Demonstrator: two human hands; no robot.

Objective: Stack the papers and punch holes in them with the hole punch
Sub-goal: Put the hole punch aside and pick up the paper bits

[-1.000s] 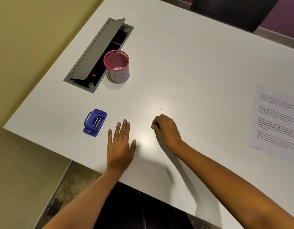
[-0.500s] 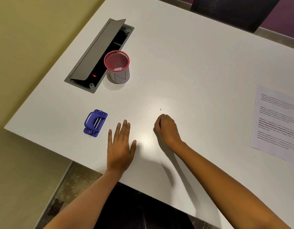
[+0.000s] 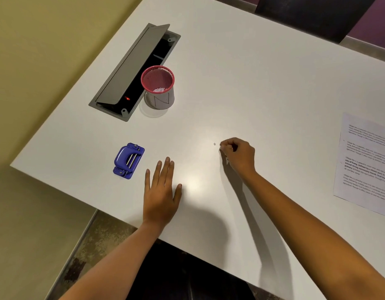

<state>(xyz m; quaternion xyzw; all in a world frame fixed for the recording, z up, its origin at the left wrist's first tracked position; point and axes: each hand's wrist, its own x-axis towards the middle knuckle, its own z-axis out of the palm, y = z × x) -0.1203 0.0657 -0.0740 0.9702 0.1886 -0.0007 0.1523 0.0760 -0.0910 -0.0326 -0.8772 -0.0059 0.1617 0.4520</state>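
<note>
Two bare hands work low on the white table (image 3: 252, 72). Nearest, the left hand (image 3: 161, 195) lies flat and empty, the blue hole punch (image 3: 128, 160) just beyond its little-finger side. The right hand (image 3: 239, 155) is curled, fingertips pinched beside a tiny paper dot (image 3: 214, 144); whether it holds anything I cannot tell. Papers (image 3: 366, 163) lie stacked well off its outer side, apparently punched. Farther, a red mesh cup (image 3: 158, 86) holds chads, so only tidying seems left.
</note>
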